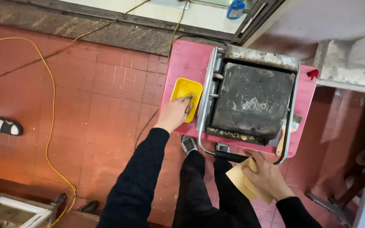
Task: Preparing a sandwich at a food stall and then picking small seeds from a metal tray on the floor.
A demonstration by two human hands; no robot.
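Far left: a sandalled foot (5,126) of another person is seen at the edge of the red tiled floor (98,105).
Cable: a yellow cable (51,122) is trailed across the floor, from the top wall down to the bottom left corner.
Left hand: the left hand (175,113) is reached forward from a black sleeve, its fingertips placed inside the yellow tray; the fingers are curled together over something small and brownish, which cannot be made out clearly.
Yellow tray: a small rectangular yellow tray (183,88) is set on the left part of the pink worktop (189,59), just beside the machine.
Machine: a blackened, square metal press (252,99) with a metal frame and a looped handle (233,157) is carried on the middle of the worktop; crumbs are seen along its near edge.
Legs: black trousers and a sandalled foot (188,144) are seen below the worktop's near edge.
Right hand: the right hand (267,176) is closed loosely on a brown paper bag (245,182), held just below the machine's handle, thumb on top.
Far right: a grey concrete ledge (347,69) is seen beyond the worktop.
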